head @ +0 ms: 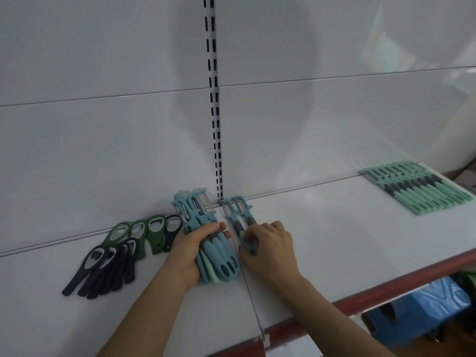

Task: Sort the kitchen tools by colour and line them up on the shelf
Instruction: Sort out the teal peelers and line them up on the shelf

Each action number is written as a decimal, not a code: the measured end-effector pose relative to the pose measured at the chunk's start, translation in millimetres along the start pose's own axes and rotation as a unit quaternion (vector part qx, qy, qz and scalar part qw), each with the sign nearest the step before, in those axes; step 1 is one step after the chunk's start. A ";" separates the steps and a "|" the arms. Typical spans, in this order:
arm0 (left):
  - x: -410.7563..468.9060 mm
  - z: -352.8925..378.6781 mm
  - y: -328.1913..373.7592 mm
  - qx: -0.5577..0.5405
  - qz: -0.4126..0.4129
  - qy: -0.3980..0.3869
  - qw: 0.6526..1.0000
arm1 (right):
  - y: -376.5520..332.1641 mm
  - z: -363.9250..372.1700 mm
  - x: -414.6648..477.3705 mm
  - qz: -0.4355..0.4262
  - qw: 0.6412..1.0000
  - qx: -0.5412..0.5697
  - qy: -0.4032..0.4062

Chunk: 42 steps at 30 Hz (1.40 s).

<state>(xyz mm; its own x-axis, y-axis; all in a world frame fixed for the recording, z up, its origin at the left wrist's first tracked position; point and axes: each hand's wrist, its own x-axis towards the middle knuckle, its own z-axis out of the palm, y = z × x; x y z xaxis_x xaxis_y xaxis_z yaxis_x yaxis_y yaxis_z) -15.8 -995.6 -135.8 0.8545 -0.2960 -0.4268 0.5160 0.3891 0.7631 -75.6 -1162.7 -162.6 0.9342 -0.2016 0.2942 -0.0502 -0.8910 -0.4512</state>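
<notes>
My left hand (192,249) grips a bundle of blue peelers (206,238), with one mint-green handle among them, resting on the white shelf (334,248). Two blue peelers (238,213) lie side by side just right of the shelf seam, heads toward the back wall. My right hand (269,247) rests on their handles, fingers curled over them. A neat row of mint-green peelers (417,188) lies at the far right of the shelf. Dark navy bottle openers (105,269) and green bottle openers (140,234) lie overlapped at the left.
A slotted white upright (215,112) runs up the back wall above the seam between two shelf boards. The shelf's front edge is a red strip (386,287). Blue plastic goods (422,310) sit on a lower level at the right.
</notes>
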 end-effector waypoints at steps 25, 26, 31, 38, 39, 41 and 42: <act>-11.8 -1.0 -2.4 -0.011 0.018 -0.016 1.000 | -6.4 -16.6 3.0 0.081 0.996 0.040 -0.001; -11.9 0.7 -1.5 -0.008 0.009 -0.016 1.000 | -2.2 -20.9 6.0 0.084 0.995 0.054 0.012; -8.6 11.6 1.8 0.008 -0.021 -0.001 1.000 | 14.9 -32.7 18.1 0.114 0.989 0.053 -0.078; -9.1 13.2 2.2 0.003 -0.020 0.003 1.000 | 27.9 -31.6 20.6 0.119 0.990 0.070 -0.039; -9.6 13.5 2.1 0.004 -0.018 0.002 1.000 | 29.2 -31.4 21.5 0.117 0.990 0.068 -0.039; -11.3 13.2 2.5 0.007 -0.014 -0.001 1.000 | 31.0 -29.5 22.1 0.116 0.990 0.061 -0.046; -13.1 13.2 2.9 0.008 -0.011 -0.003 1.000 | 29.4 -29.5 20.8 0.114 0.991 0.051 -0.052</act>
<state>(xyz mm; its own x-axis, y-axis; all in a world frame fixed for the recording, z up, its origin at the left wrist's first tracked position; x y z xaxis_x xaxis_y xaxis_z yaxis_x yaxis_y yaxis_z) -26.4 -1002.1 -121.6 0.8420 -0.3100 -0.4415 0.5345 0.3689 0.7604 -68.0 -1205.1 -144.9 0.9342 -0.3452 0.0897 -0.2324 -0.7800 -0.5810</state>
